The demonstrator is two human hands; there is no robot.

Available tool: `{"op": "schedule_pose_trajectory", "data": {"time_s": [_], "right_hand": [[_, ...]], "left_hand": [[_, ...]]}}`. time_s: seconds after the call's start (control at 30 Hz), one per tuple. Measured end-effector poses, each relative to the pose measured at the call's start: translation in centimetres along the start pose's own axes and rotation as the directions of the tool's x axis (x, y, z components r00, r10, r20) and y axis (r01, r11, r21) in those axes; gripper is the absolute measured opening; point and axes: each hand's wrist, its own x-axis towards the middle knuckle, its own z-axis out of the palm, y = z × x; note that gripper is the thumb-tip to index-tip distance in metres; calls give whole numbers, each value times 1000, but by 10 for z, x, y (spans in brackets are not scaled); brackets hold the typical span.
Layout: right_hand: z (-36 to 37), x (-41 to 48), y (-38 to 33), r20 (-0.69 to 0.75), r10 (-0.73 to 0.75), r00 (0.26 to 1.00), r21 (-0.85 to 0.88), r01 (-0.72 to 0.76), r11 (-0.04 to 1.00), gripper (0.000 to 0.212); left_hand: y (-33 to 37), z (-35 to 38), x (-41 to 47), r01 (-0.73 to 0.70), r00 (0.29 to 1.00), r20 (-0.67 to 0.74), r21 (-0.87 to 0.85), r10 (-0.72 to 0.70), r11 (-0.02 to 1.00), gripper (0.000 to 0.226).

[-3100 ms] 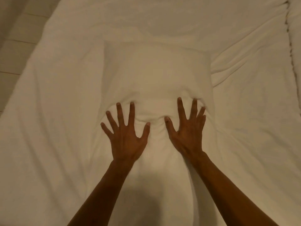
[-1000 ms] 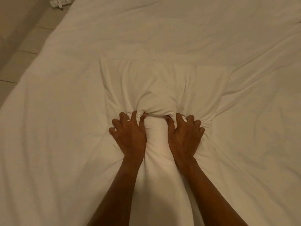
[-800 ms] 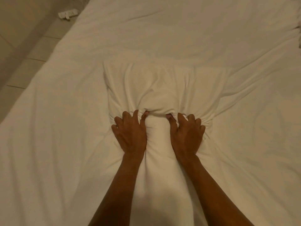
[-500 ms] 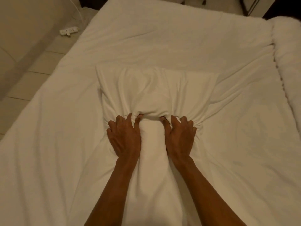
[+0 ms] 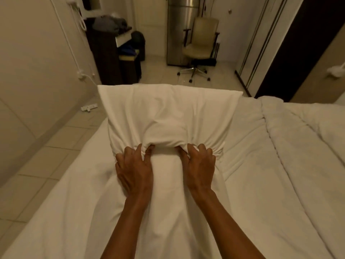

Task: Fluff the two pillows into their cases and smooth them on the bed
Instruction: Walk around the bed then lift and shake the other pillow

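— On the bed, what is being held?

— A white pillowcase is lifted off the sheet, its far end raised and slack. Its bunched mouth is gripped by the left hand and right hand, fingers curled shut into the gathered cloth. The pillow is seen between the hands, only partly inside.

— What could go wrong?

— The filling may be left bunched at the opening if the case is shaken unevenly. A second pillow cannot be identified.

pillow mostly inside case, forearms cropped
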Motion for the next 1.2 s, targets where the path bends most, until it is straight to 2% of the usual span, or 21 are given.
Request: {"op": "schedule_pose_trajectory", "data": {"time_s": [0.2,0.43,0.57,0.63,0.8,0.97,1.07,1.2], "right_hand": [[-138,111,-75,-199,-74,977,21,79,997,44],[-325,192,-152,-412,-151,899,16,172,985,64],[-419,213,-170,-507,-170,845,-51,167,985,61],[-458,216,-168,-534,-147,832,-61,136,989,50],[-546,205,-140,-602,-118,790,-104,69,992,34],[-631,172,-86,-631,-102,769,-165,-5,986,55],[-682,142,-50,-634,-81,769,-177,-43,983,67],[-742,103,-3,-674,-53,737,-211,-123,970,64]], "left_hand": [[110,-122,104,-117,982,-157,-78,104,990,42],[236,-285,177,-226,942,-296,-205,160,952,54],[295,-351,189,-267,930,-315,-231,188,936,36],[326,-375,186,-299,926,-305,-237,221,924,32],[396,-413,154,-378,908,-294,-267,299,886,40],[464,-433,85,-455,886,-307,-430,347,780,58],[505,-445,35,-480,877,-286,-469,387,741,63],[554,-456,-29,-487,870,-226,-530,437,694,63]]}}
